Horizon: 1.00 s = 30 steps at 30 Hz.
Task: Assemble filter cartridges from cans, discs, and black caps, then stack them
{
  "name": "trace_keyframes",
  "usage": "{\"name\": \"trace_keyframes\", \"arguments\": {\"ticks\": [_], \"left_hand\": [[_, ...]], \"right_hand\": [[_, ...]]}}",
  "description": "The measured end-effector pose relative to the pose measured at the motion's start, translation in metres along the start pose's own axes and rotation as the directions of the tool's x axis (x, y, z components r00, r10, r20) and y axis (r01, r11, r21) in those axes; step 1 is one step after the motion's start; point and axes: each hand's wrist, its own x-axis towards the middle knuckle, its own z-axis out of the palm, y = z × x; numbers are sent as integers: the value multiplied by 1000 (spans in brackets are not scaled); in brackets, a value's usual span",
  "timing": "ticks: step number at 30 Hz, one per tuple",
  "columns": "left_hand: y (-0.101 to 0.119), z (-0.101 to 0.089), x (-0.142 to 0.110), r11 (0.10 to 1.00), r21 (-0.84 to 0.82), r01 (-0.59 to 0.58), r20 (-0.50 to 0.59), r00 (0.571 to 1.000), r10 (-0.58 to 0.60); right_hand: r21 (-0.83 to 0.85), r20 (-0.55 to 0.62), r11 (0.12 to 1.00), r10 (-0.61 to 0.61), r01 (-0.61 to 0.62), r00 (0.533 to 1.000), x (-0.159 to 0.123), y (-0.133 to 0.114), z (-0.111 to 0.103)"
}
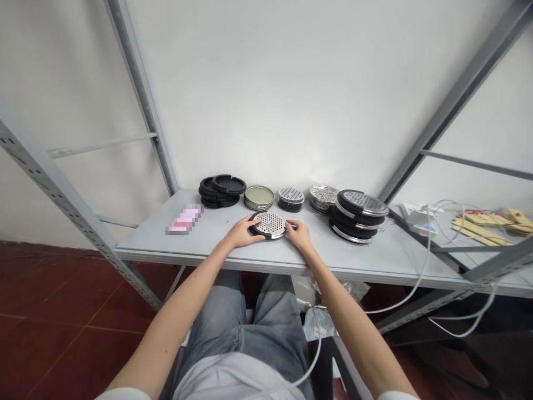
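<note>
Gray bench (pixel 291 253), left hand (pixel 242 233) clasping a perforated disc (pixel 270 223) with fingers spread, right hand (pixel 298 234) seemingly pinching its rim, stacked black discs (pixel 220 199) beyond left fingers.

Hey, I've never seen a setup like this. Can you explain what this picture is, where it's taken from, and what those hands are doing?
There's no machine here: these are a person's bare hands. The single picture comes from a camera worn on their head, looking forward and down.

The left hand and right hand hold opposite edges of a black-rimmed perforated metal disc, near the front of a grey table.

Behind it, left to right, are a pile of black round pieces, a stack of greenish round plates, slotted metal discs and perforated metal discs. Farther right stands a taller stack of black-rimmed discs. The pink item on the left is pixelated, so I can't identify it.
</note>
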Motion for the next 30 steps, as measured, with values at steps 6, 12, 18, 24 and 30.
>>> {"name": "trace_keyframes", "arguments": {"ticks": [6,12,18,24,30], "left_hand": [[1,0,-1,1000,7,-30,0,1000,30],[0,0,-1,1000,10,-23,18,1000,23],[0,-1,-1,1000,-4,-21,29,999,21],[0,0,-1,996,69,-59,-28,998,61],[-1,1,0,994,61,-93,-51,994,96]], "right_hand": [[69,-55,997,45,-42,997,1,3,-3],[-27,-73,999,21,-23,997,4,6,2],[-52,8,997,-61,61,998,4,8,1],[-31,-10,998,-56,56,998,3,8,1],[69,-20,998,9,-7,1000,1,6,1]]}}
